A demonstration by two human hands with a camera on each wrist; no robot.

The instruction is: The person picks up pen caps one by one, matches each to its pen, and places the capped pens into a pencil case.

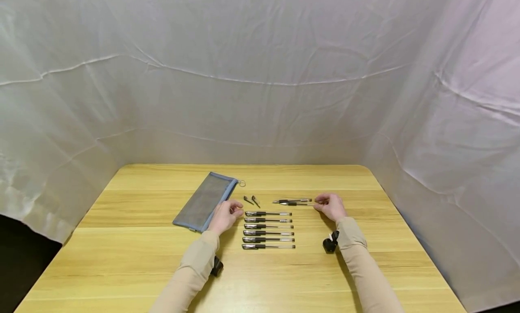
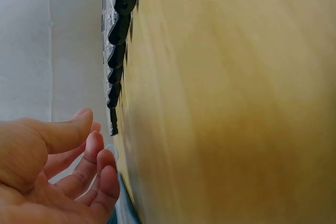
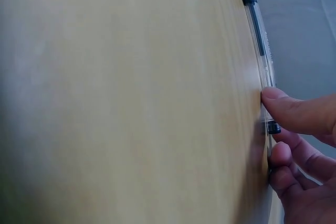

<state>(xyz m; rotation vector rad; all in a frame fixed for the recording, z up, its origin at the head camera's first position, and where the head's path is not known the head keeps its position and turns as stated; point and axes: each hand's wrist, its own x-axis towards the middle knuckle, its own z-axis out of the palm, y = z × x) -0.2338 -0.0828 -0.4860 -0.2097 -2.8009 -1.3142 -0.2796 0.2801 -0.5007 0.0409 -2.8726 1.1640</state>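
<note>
Two uncapped gel pens with black grips lie side by side at the back, tips to the left. The thumb and fingers of my right hand (image 1: 331, 207) pinch the clear rear end of the nearer pen (image 1: 298, 204); the farther pen (image 1: 294, 200) lies just beyond. In the right wrist view, the thumb rests against the clear barrel (image 3: 266, 72) close over the tabletop. My left hand (image 1: 225, 216) is loosely bent with nothing in it, beside the capped end of the top pen (image 1: 268, 213) in a row of several capped pens. Two loose black pen caps (image 1: 255, 200) lie beyond its fingertips.
A grey mesh zip pouch (image 1: 201, 202) with blue edging lies left of the pens, partly behind the left hand. Its zip pull ring (image 1: 242, 183) points right. The wooden table (image 1: 365, 277) meets a pale hanging sheet (image 1: 260, 110) at the back and sides.
</note>
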